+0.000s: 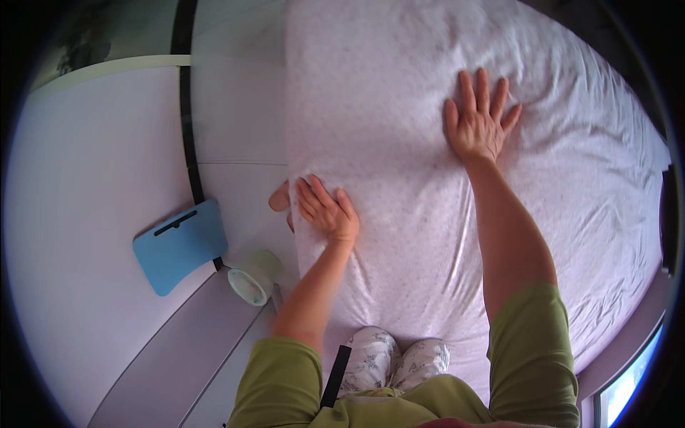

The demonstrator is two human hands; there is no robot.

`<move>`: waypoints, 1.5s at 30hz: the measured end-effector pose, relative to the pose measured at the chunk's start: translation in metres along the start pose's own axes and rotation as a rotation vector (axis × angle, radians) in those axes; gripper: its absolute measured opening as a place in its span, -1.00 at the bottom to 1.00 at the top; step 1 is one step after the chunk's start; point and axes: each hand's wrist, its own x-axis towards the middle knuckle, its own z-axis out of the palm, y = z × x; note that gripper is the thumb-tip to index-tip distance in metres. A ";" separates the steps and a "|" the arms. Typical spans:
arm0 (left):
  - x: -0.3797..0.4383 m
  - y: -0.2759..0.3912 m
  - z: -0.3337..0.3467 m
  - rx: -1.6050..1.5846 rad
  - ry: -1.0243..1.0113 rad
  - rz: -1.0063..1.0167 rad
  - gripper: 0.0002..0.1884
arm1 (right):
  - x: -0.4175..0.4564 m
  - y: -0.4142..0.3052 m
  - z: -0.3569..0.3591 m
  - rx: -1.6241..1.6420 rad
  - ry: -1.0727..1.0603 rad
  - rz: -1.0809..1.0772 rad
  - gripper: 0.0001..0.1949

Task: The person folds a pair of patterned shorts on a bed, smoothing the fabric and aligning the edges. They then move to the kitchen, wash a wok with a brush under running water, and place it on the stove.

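Note:
A pale pink-lilac bed sheet [385, 128] with small specks covers the mattress before me. My left hand [329, 214] lies palm down near the sheet's left edge, fingers pointing up and to the left. Farther out and to the right, my right hand [479, 125] presses flat on the sheet with its fingers spread. Neither hand holds anything. Creases run below the hands, and more wrinkles gather along the right side. My knees, in patterned trousers [372, 358], rest on the near part of the sheet.
Left of the bed is a pale tiled floor [241, 134]. A brown slipper [279, 198] pokes out beside the mattress. A blue lap desk [182, 249] leans against a white panel [96, 187], near a light-green waste bin [254, 278]. A bright window [631, 382] is at lower right.

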 end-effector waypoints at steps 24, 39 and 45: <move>0.012 0.009 -0.009 -0.031 -0.170 -0.129 -0.23 | 0.000 0.010 0.007 0.045 0.048 -0.049 -0.35; 0.186 0.042 0.015 -0.228 -0.212 -0.554 -0.34 | 0.001 0.008 0.003 0.056 -0.038 -0.033 -0.34; 0.128 0.032 -0.003 -0.475 -0.134 0.188 -0.22 | 0.000 0.012 0.008 0.100 -0.002 -0.034 -0.33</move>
